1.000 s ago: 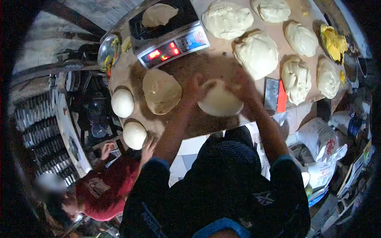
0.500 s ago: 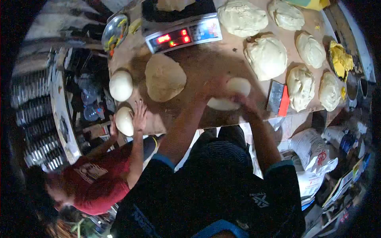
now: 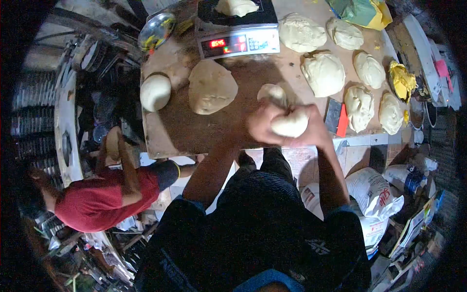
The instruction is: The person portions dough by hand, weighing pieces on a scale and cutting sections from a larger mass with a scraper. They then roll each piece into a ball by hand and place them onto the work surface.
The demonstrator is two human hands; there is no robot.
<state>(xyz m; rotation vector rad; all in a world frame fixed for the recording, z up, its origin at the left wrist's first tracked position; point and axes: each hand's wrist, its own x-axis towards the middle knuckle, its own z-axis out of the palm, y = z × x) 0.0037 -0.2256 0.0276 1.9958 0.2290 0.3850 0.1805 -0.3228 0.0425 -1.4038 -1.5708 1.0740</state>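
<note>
At the front edge of the table, a pale, smooth lump of dough (image 3: 290,124) is held between my two hands. My left hand (image 3: 261,122) curls against its left side, and my right hand (image 3: 316,127) wraps round its right side and underneath. Just beyond my hands another piece of dough (image 3: 272,92) shows on the tabletop, partly hidden by them. To my right lies a dough scraper (image 3: 342,120) with a red handle, beside several rough dough pieces (image 3: 359,108). A flattened, wide piece of dough (image 3: 212,87) rests to my left.
A digital scale (image 3: 238,44) with red digits bears a dough piece (image 3: 237,6) at the back. A round dough ball (image 3: 155,92) and a metal bowl (image 3: 156,30) stand left. Yellow fat (image 3: 402,82) sits right. A co-worker in a red shirt (image 3: 97,199) is at left; white sacks (image 3: 372,193) stand below.
My hands have drawn toward the table's front edge with the dough. The co-worker's hands have left the table with a dough ball. The camera view has shifted, and the scale's digits differ.
</note>
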